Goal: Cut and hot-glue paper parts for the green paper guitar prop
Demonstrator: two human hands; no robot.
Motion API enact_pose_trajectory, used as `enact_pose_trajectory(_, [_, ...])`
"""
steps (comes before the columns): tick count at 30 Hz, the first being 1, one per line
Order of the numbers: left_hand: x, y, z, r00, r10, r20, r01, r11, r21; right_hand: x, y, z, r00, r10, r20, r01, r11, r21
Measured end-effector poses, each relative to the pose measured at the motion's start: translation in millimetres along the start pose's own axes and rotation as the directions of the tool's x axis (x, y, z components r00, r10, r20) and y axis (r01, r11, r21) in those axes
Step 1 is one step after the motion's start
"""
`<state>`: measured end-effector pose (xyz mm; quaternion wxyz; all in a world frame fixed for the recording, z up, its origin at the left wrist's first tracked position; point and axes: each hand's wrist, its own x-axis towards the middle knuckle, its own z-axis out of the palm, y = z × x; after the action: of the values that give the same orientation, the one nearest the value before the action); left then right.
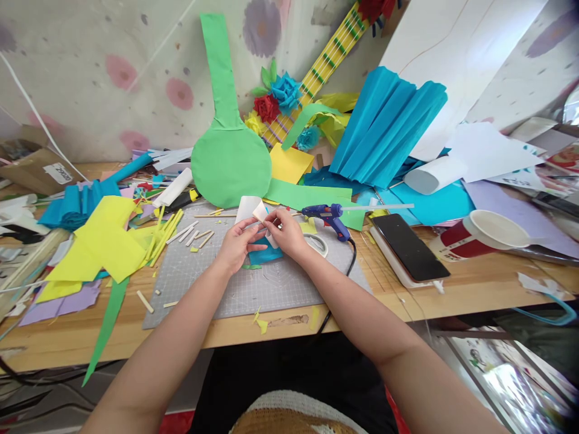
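Note:
Both my hands meet over a grey cutting mat (235,289) on the wooden table. My left hand (237,244) pinches a small white paper piece (254,211) together with a thin stick. My right hand (284,232) grips the same white piece from the right, fingers closed on it. A blue paper scrap (265,254) lies on the mat right under the hands. A roll of clear tape (319,244) sits just right of my right hand.
A blue glue gun (328,216) lies behind the hands, its cord running off the table edge. A black phone (409,246) and a red paper cup (479,234) lie to the right. Yellow paper (108,238), sticks, a green paddle shape (230,157) and folded blue paper (384,126) crowd the table.

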<state>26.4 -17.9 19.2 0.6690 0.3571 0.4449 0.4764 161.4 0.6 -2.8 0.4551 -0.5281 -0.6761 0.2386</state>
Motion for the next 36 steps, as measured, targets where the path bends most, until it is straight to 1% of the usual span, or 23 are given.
enact_pose_trajectory(5, [3, -4, 0.7, 0.998, 0.047, -0.051, -0.043, 0.997, 0.070, 0, -3, -1, 1.000, -0.018, 0.019, 0.020, 0.994, -0.107])
enact_pose_trajectory(8, [5, -5, 1.3, 0.996, 0.062, -0.066, -0.057, 0.995, 0.076, -1, -5, -2, 0.999, -0.039, 0.019, 0.041, 0.987, -0.153])
enact_pose_trajectory(13, [5, -4, 2.2, 0.999, 0.044, -0.020, -0.043, 0.999, 0.032, -4, -9, -6, 0.994, -0.109, 0.021, 0.110, 0.949, -0.294])
enact_pose_trajectory(17, [4, -3, 2.8, 0.999, 0.039, 0.013, -0.039, 0.999, -0.012, -5, -11, -7, 0.982, -0.188, 0.031, 0.183, 0.885, -0.428])
enact_pose_trajectory(20, [5, -2, 2.5, 0.999, 0.036, 0.014, -0.036, 0.999, -0.012, -5, -12, -8, 0.975, -0.215, 0.051, 0.213, 0.845, -0.490])
enact_pose_trajectory(22, [5, -1, 1.9, 0.999, 0.032, -0.003, -0.032, 0.999, -0.007, -5, -13, -8, 0.973, -0.222, 0.062, 0.223, 0.839, -0.497])
enact_pose_trajectory(26, [5, -1, 0.9, 0.999, 0.044, 0.018, -0.043, 0.998, -0.039, -7, -15, -8, 0.974, -0.224, 0.009, 0.205, 0.870, -0.448])
enact_pose_trajectory(28, [5, -1, 0.9, 0.998, 0.053, 0.018, -0.052, 0.998, -0.047, -10, -17, -8, 0.976, -0.218, 0.003, 0.198, 0.883, -0.426])
enact_pose_trajectory(33, [6, -2, 0.8, 0.998, 0.055, -0.023, -0.056, 0.997, -0.053, -14, -19, -8, 0.978, -0.201, 0.057, 0.207, 0.889, -0.408])
enact_pose_trajectory(36, [5, -1, 0.5, 0.999, 0.054, -0.005, -0.055, 0.997, -0.051, -14, -19, -7, 0.979, -0.183, 0.085, 0.201, 0.883, -0.423])
